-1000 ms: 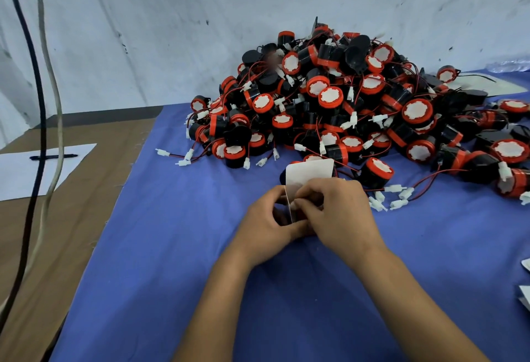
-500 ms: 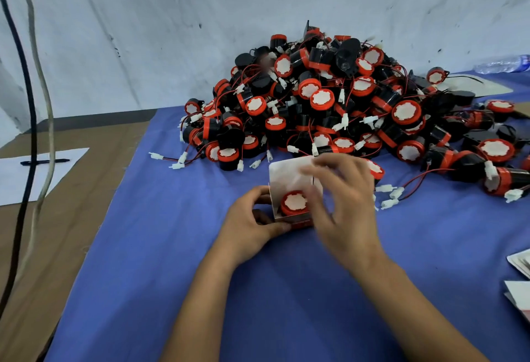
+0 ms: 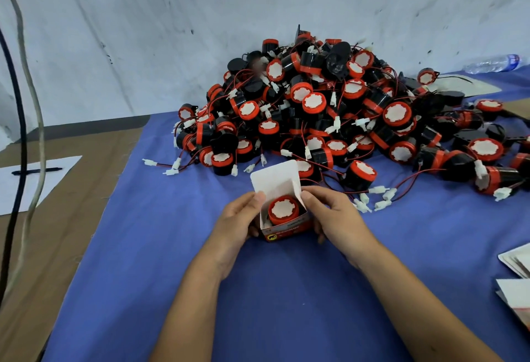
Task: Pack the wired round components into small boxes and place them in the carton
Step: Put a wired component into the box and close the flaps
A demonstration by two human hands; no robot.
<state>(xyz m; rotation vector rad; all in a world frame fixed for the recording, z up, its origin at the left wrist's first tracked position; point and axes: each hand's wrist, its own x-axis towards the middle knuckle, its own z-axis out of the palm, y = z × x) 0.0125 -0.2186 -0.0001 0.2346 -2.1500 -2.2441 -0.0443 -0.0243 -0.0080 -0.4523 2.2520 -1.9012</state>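
Held the small box (image 3: 282,219) just before the component pile (image 3: 338,109), left hand (image 3: 239,221) and right hand (image 3: 334,216) fingers curled round its sides. Seated one round component (image 3: 283,209) inside, lid flap (image 3: 274,179) upright. Risked pinching hidden wires under the closing flap.

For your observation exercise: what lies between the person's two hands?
In the head view, a small open box with a round red component inside sits between the left hand and right hand.
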